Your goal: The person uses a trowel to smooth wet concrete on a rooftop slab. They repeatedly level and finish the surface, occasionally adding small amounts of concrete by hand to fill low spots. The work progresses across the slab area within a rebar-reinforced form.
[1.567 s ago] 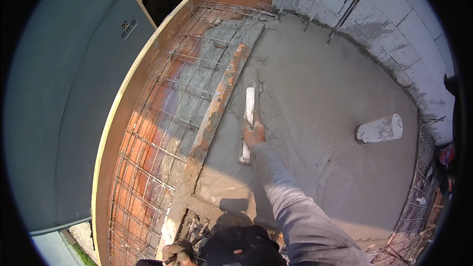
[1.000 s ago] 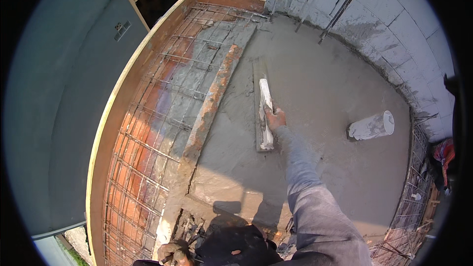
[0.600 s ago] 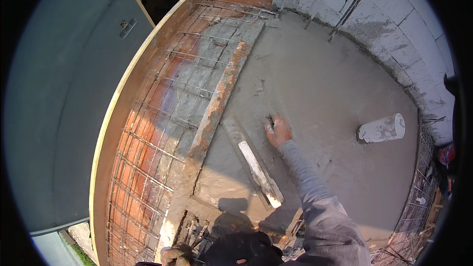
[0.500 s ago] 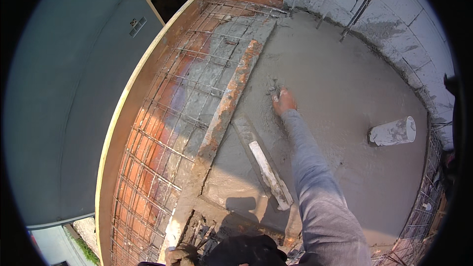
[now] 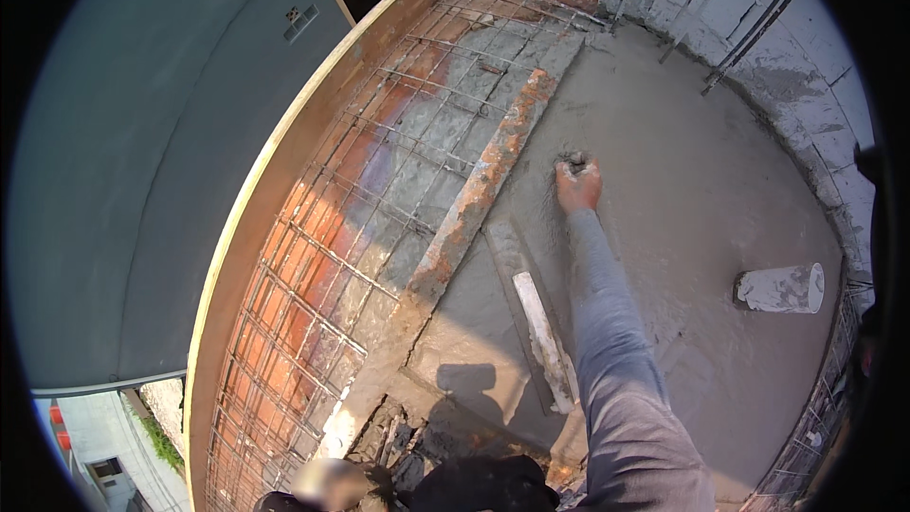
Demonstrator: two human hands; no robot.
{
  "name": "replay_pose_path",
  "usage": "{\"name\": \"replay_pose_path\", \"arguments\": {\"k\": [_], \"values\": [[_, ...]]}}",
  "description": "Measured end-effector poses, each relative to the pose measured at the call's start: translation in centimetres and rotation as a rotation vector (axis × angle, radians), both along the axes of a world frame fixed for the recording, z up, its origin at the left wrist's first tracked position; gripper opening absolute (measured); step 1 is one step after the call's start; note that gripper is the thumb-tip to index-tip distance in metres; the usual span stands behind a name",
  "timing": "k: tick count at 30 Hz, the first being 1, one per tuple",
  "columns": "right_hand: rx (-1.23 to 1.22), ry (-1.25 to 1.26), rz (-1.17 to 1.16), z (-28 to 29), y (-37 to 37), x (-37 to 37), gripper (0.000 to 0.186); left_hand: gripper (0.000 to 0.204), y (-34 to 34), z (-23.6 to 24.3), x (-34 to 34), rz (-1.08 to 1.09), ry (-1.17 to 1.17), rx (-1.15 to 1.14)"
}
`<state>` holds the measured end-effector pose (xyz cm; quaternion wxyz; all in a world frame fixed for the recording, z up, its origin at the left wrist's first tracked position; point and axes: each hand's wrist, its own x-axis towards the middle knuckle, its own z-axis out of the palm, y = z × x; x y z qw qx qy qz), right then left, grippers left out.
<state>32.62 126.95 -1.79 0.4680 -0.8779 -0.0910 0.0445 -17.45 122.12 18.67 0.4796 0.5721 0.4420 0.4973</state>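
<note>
My right hand (image 5: 578,186) is at the wet grey concrete (image 5: 682,199), beside the long board. Its fingers are curled round a lump of wet concrete (image 5: 573,165), and they are smeared with it. The grey sleeve (image 5: 616,322) of that arm reaches in from the lower edge. To the left of the forearm a long float (image 5: 506,245) with a pale bar-shaped handle (image 5: 542,327) lies flat on the concrete. I cannot make out my left hand; a blurred pale patch sits at the lower edge.
A concrete-stained board (image 5: 483,185) runs lengthwise, dividing the smooth concrete from a rebar grid (image 5: 332,246) at the left. An orange-brown form wall (image 5: 284,142) bounds the grid. A white pipe (image 5: 782,288) sticks up at the right. Upright bars (image 5: 754,33) stand by the block wall (image 5: 806,66).
The view has shifted, so the scene sits farther right. My right hand has turned and its fingers have curled in, with wet concrete now between them.
</note>
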Motion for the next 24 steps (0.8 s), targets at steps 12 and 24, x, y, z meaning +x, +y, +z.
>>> {"name": "replay_pose_path", "arguments": {"k": [12,24], "values": [[-0.662,0.245,0.893,9.0,-11.1,-16.9,0.077,0.02,1.0,-0.9,-2.4,-0.122,0.174,-0.006],[-0.792,0.058,0.559,9.1,-14.5,-11.8,0.079,0.02,2.9,-1.2,-1.3,-0.138,0.065,-0.036]]}}
